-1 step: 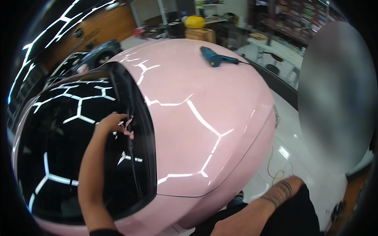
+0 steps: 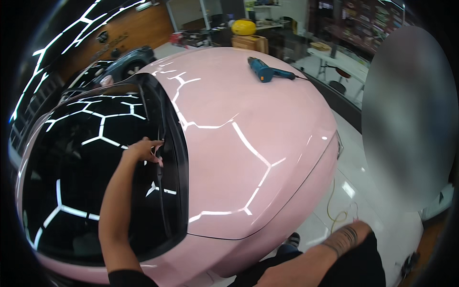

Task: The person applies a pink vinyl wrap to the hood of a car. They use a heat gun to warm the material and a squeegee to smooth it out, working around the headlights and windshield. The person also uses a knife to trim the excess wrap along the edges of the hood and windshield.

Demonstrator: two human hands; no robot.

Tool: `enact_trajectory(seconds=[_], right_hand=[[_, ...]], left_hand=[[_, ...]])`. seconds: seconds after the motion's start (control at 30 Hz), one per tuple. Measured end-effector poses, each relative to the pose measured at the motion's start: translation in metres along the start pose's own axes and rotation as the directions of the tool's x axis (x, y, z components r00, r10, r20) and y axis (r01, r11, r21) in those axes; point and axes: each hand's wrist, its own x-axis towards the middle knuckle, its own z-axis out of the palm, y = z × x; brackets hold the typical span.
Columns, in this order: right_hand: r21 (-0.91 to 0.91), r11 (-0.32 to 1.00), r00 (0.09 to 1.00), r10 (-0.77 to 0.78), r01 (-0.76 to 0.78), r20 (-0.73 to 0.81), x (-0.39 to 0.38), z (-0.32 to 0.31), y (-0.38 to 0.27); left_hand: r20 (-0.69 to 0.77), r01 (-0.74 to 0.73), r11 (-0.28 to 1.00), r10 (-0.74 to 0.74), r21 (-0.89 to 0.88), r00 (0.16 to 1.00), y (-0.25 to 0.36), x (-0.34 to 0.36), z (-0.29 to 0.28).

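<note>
My left hand (image 2: 142, 150) reaches over the dark windshield (image 2: 81, 177) of a pink car, close to the wiper (image 2: 161, 189). Its fingers are closed on a small crumpled scrap of pink film (image 2: 159, 161), which hangs beside the wiper arm. Part of the scrap is hidden by the fingers. At the lower edge my right hand (image 2: 275, 276) is only partly in the picture, below a tattooed forearm. Its fingers are out of sight, so whether it holds anything does not show.
The glossy pink hood (image 2: 229, 158) fills the middle. On its far end lies a teal heat gun (image 2: 263, 71) with a cord. A yellow hose (image 2: 337, 217) loops on the tiled floor. Behind stand a yellow object (image 2: 244, 27) on a wooden box and another car (image 2: 126, 67).
The view has shifted slightly. The pink scrap, dangling more visibly before, is now more covered by my left fingers. My right arm looks nearly unchanged.
</note>
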Motion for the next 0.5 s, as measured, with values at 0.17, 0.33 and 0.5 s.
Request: enact_trajectory(seconds=[0.17, 0.33, 0.5], right_hand=[[-0.41, 0.841, 0.935, 0.316, -0.354, -0.16, -0.137, 0.004, -0.088], [-0.538, 0.55, 0.769, 0.488, -0.639, -0.414, -0.255, -0.021, -0.192], [-0.476, 0.593, 0.757, 0.442, -0.649, -0.482, -0.343, -0.054, -0.298]], left_hand=[[0.249, 0.373, 0.817, -0.289, -0.439, 0.925, 0.044, 0.032, 0.027], [-0.269, 0.662, 0.536, -0.842, -0.524, 0.469, 0.083, 0.01, 0.043], [-0.509, -0.086, 0.508, -0.81, -0.857, 0.292, 0.158, -0.015, -0.013]])
